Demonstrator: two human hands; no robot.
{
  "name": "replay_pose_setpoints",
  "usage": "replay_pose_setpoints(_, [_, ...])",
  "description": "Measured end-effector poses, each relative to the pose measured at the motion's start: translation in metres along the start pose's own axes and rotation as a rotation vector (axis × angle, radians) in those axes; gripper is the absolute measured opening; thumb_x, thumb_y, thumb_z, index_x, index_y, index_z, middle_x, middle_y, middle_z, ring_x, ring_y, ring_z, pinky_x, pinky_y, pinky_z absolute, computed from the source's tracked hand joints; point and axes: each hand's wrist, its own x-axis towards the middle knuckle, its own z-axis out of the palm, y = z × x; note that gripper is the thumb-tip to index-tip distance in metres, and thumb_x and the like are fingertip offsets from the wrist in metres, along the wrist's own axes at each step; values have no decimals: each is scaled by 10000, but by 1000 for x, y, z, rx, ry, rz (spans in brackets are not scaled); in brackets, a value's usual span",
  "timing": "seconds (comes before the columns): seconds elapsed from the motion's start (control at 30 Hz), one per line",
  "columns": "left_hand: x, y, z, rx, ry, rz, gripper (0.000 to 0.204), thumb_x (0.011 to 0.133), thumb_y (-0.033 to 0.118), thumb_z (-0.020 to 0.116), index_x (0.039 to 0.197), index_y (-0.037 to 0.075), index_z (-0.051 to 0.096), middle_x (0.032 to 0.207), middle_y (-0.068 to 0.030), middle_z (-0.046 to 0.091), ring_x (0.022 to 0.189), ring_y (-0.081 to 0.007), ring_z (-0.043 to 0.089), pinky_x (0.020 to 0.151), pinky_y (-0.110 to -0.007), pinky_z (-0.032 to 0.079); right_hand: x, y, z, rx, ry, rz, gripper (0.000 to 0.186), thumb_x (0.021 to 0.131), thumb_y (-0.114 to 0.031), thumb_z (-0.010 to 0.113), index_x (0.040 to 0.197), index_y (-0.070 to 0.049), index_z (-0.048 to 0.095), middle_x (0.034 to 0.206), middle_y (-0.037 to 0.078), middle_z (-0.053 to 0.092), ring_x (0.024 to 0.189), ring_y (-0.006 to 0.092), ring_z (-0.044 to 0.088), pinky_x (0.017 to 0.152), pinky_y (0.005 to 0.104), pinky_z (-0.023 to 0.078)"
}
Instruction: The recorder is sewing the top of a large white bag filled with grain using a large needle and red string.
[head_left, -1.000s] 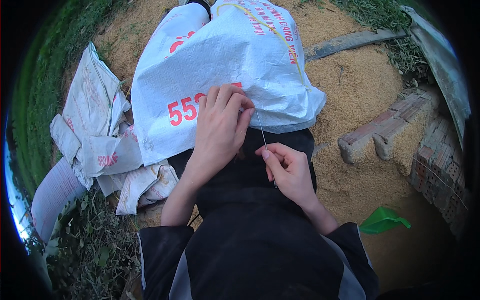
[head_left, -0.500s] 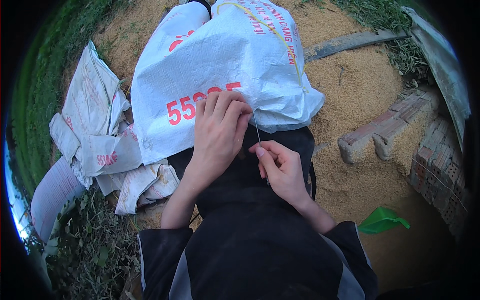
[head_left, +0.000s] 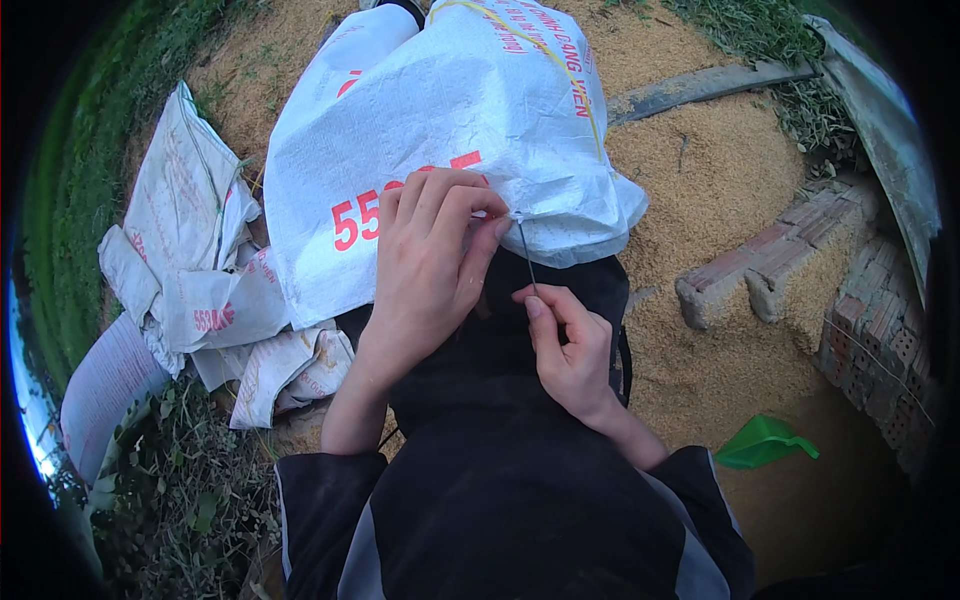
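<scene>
A white woven sack (head_left: 430, 125) with red print lies across my lap and legs. My left hand (head_left: 430, 245) is closed at the sack's near edge, with thumb and forefinger bent around a fold of it. Just right of those fingertips, the tip of a long thin metal needle (head_left: 528, 255) meets the sack edge. My right hand (head_left: 572, 345) pinches the needle lower down, over my dark clothing. Whether the tip has pierced the weave is too small to tell. A yellow string (head_left: 560, 70) runs over the sack's far right part.
Crumpled, used sacks (head_left: 185, 230) are heaped at left beside grass. Yellowish husk-like grains (head_left: 700, 150) cover the ground. At right are brick pieces (head_left: 770, 250), a long grey board (head_left: 710, 85), a grey sheet (head_left: 880, 120) and a green plastic scoop-like piece (head_left: 765, 442).
My right hand has shifted slightly right with the needle, whose lower end no longer shows below the hand. My left thumb has moved a little, and the sack edge has shifted slightly.
</scene>
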Motion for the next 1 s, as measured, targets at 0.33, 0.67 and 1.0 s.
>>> replay_pose_setpoints(0.33, [-4, 4, -3, 60, 14, 46, 216, 788, 107, 786, 974, 131, 681, 1028, -17, 626, 976, -223, 562, 845, -380, 369, 3, 9, -7, -186, 30, -220, 109, 933, 26, 602, 1025, 45, 656, 826, 148, 694, 658, 260, 684, 596, 340, 513])
replay_pose_setpoints(0.67, [-7, 3, -3, 80, -42, 16, 192, 767, 61, 770, 917, 110, 661, 992, -15, 618, 964, -241, 559, 851, -396, 370, -1, 6, -13, -235, -22, -235, 121, 918, 32, 610, 1028, 46, 657, 855, 167, 705, 693, 297, 698, 617, 356, 529])
replay_pose_setpoints(1.0, [-15, 7, 0, 15, -29, 7, 195, 754, 43, 769, 901, 97, 652, 1004, -34, 607, 963, -266, 553, 842, -400, 379, 0, -7, -11, -108, -89, -62, 129, 960, 1, 583, 1051, 46, 664, 764, 139, 677, 579, 180, 655, 538, 290, 477])
